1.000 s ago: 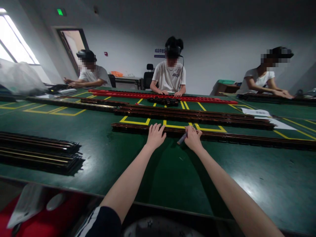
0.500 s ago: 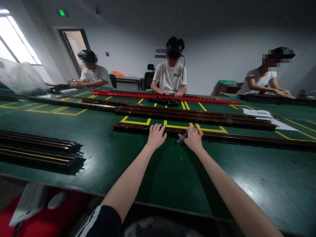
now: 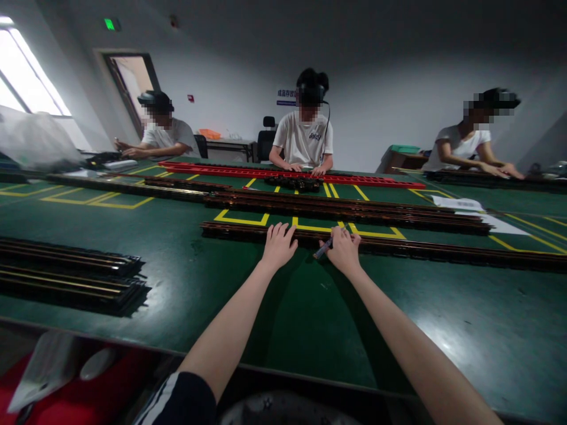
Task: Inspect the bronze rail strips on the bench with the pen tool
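Observation:
Close to the middle of the head view, a long dark strip bundle (image 3: pixel 411 248) with a coppery sheen lies across the green table. My left hand (image 3: pixel 279 247) rests on it, fingers stretched and slightly apart over its top. Just to the right, my right hand (image 3: pixel 346 251) is closed around a slim grey tool (image 3: pixel 323 248), whose end points down toward me. That hand's fingertips are at the same strip bundle. What kind of tool it is cannot be made out, and most of it is hidden in the hand.
Behind lies a wider stack of dark strips (image 3: pixel 354 209). More strip stacks (image 3: pixel 66 283) are at the left. Farther back are a red rail frame (image 3: pixel 372 179), a dark mechanical part (image 3: pixel 296 183) and white papers (image 3: pixel 456 203). Three people work across the green table (image 3: pixel 186 319).
My hands stay almost in place on the strip bundle. The whole view has shifted slightly. The left person's hand has risen a little.

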A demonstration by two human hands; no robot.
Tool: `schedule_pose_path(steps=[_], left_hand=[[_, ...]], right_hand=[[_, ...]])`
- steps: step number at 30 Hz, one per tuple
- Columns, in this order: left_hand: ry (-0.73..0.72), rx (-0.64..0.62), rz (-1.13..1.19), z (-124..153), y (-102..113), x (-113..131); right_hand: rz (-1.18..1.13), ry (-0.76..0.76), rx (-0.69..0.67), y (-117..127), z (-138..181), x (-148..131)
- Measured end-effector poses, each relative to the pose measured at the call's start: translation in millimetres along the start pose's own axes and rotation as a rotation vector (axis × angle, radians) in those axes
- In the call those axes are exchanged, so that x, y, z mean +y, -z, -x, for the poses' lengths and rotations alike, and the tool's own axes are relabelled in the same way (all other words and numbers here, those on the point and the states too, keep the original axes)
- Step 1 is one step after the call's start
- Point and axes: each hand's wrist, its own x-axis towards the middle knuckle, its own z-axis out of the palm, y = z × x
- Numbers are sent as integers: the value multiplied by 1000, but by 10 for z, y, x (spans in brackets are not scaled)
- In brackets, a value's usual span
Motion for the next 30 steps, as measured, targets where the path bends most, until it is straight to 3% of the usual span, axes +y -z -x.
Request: schedule_pose_path(steps=[18, 30], left_hand=[[-13, 3, 27, 4, -22, -35], [-16, -22, 58, -47, 82, -125]], right_hand=[[-96, 5, -65, 26, -6, 32], [-121, 45, -52, -20, 6, 73]])
